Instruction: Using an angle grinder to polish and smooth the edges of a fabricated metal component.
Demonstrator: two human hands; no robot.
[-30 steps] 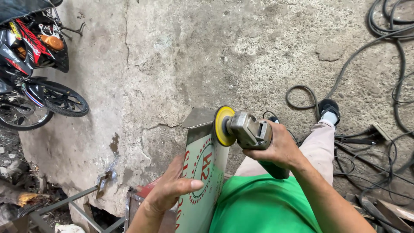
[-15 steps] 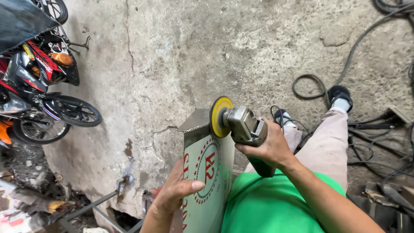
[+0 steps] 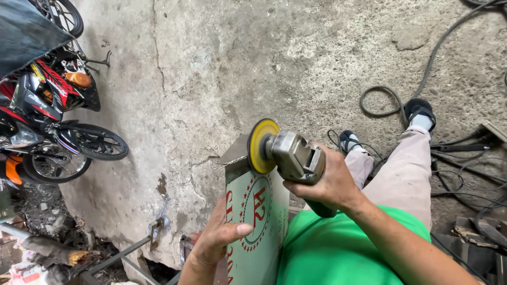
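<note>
Cracked concrete floor (image 3: 222, 68), with parked motorcycles (image 3: 47, 121) at left and black cables (image 3: 422, 89) at right. Right hand (image 3: 330, 182) clenched around an angle grinder (image 3: 290, 155), its yellow disc (image 3: 261, 145) touching the upper edge of an upright pale-green metal panel (image 3: 259, 221). Left hand (image 3: 216, 240), fingers loosely spread, pressed flat against the panel's face.

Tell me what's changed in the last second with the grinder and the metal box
Little changed. The camera view drifted, so the motorcycles show more fully at left. The right hand still grips the angle grinder, its yellow disc at the top edge of the metal box. The left hand still steadies the box's printed face. Nothing was picked up or released.
</note>
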